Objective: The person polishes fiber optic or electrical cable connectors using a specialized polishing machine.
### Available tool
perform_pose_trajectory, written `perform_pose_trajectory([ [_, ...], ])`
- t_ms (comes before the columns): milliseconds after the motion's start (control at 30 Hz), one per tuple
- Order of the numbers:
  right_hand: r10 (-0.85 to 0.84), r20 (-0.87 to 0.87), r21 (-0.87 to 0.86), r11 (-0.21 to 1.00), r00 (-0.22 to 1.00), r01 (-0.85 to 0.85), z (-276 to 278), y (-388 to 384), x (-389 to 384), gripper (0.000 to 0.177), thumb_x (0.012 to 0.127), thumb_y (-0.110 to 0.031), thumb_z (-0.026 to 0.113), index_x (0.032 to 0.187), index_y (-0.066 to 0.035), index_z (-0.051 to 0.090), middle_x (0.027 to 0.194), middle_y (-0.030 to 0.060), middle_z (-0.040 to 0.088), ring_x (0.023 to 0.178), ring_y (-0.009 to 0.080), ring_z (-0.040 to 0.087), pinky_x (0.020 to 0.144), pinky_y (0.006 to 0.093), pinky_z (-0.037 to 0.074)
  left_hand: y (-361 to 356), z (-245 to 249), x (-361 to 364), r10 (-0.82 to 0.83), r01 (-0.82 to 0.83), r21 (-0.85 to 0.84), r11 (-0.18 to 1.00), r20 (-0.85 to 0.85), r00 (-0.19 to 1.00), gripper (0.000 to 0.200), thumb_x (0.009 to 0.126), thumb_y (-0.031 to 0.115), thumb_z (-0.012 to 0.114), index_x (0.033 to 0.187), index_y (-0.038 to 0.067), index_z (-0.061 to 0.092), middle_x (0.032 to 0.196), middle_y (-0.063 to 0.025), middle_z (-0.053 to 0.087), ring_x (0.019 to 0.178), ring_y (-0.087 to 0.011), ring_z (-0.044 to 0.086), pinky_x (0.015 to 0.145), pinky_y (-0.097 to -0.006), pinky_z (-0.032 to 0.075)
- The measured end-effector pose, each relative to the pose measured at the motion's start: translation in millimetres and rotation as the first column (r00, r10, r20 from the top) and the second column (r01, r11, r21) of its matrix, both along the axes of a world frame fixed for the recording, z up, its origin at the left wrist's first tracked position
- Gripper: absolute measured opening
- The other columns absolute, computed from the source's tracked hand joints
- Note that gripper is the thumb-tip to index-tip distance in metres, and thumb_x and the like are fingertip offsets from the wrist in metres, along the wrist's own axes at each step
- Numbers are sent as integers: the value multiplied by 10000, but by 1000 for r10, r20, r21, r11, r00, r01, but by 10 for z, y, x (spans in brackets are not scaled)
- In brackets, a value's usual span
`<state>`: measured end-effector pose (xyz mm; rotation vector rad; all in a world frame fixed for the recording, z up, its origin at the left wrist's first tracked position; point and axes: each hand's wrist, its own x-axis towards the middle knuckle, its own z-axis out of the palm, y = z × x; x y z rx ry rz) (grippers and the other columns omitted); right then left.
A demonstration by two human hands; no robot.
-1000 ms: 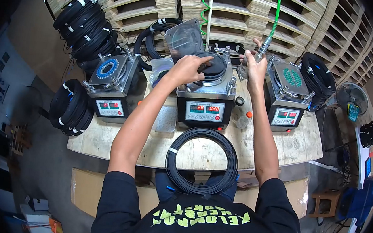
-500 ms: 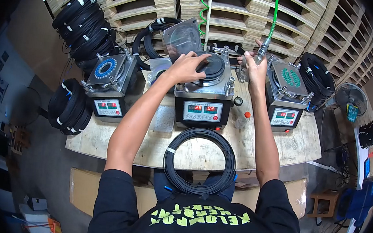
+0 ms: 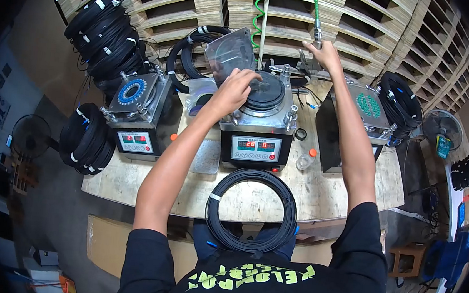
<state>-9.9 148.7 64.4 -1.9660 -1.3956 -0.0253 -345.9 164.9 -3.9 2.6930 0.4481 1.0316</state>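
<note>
My left hand (image 3: 234, 89) rests with its fingertips on the black round pad (image 3: 268, 91) on top of the centre polishing machine (image 3: 257, 127). Its red display (image 3: 255, 146) is lit, and a clear lid (image 3: 231, 47) stands tilted up behind my left hand. My right hand (image 3: 324, 54) reaches far back and grips a metal air gun (image 3: 315, 37) that hangs on a green hose (image 3: 315, 0). A black cable coil (image 3: 252, 209) lies at the table's near edge, in front of the centre machine.
Two similar machines flank the centre one, left (image 3: 135, 101) and right (image 3: 367, 110). Black cable coils hang at the left (image 3: 87, 136), back left (image 3: 108, 29) and right (image 3: 400, 99). A small orange-capped bottle (image 3: 306, 160) stands on the wooden table (image 3: 347, 192). Pallets (image 3: 291, 12) line the back.
My right hand has lifted the air gun up and back, away from the gap beside the right machine. My left hand stays on the black pad.
</note>
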Motion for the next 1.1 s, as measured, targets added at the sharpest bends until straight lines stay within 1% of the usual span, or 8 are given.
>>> perform_pose_trajectory([
  [200, 86, -103, 172, 983, 991, -67, -474, 767, 189, 414, 821, -400, 818, 755, -10, 694, 604, 67, 623, 543, 150, 574, 562, 376, 473, -49, -8, 7, 156, -133, -127, 983, 199, 967, 346, 799, -150, 482, 1048, -3, 672, 1069, -175, 628, 965, -362, 618, 889, -425, 473],
  [367, 131, -143, 297, 951, 981, -84, -887, 878, 184, 266, 857, -158, 801, 1041, 10, 707, 722, 58, 696, 539, 96, 597, 462, 266, 452, -139, 38, -3, 288, -260, -151, 954, 205, 935, 315, 800, -137, 517, 1017, 20, 683, 1051, -163, 623, 1033, -371, 604, 925, -453, 474],
  [500, 133, -207, 273, 959, 969, -73, -1024, 327, 150, 335, 895, -95, 702, 1219, -18, 668, 809, 117, 727, 614, 142, 678, 561, 292, 549, -167, 43, 8, 359, -352, -74, 933, 280, 890, 354, 773, -138, 542, 1031, 52, 692, 1071, -168, 576, 1060, -368, 585, 916, -456, 471],
  [533, 94, -208, 292, 956, 973, -30, -1056, 102, 110, 364, 831, -173, 743, 1183, -86, 708, 851, 183, 736, 734, 264, 734, 762, 401, 563, -199, 57, 4, 379, -390, -29, 920, 309, 872, 366, 767, -134, 552, 1040, 64, 693, 1088, -170, 552, 1069, -370, 574, 916, -456, 471],
  [733, 185, -422, 247, 965, 887, -84, -1669, -1338, -129, 408, 923, 32, 476, 1292, -68, 618, 899, 145, 724, 773, 192, 718, 735, 337, 566, -181, -28, -1, 492, -535, -37, 844, 447, 747, 476, 730, -110, 566, 1135, 107, 690, 1151, -201, 433, 1093, -358, 504, 984, -415, 411],
  [800, 118, -375, 101, 991, 920, -86, -1973, -1838, -207, 498, 910, 134, 420, 1364, -34, 539, 1028, 129, 680, 928, 150, 658, 850, 271, 533, -168, -94, 2, 516, -520, -142, 843, 489, 703, 477, 724, -87, 598, 1144, 117, 690, 1173, -196, 408, 1087, -345, 474, 984, -408, 398],
  [933, 19, -537, 137, 988, 844, 65, -2759, -2526, -500, 525, 884, 94, 478, 1386, -54, 520, 1163, 163, 630, 1048, 190, 629, 943, 301, 508, -31, -268, -3, 627, -535, -328, 779, 444, 640, 474, 725, -38, 680, 1154, 159, 718, 1190, -202, 403, 1162, -342, 402, 1038, -392, 357],
  [1100, -53, -575, 162, 971, 816, 177, -3127, -2681, -856, 698, 767, -196, 845, 1381, -94, 529, 1210, 229, 631, 1158, 340, 597, 1008, 420, 469, 67, -352, -26, 685, -535, -438, 723, 349, 639, 469, 750, -4, 682, 1172, 194, 730, 1286, -237, 430, 1231, -368, 454, 1073, -389, 370],
])
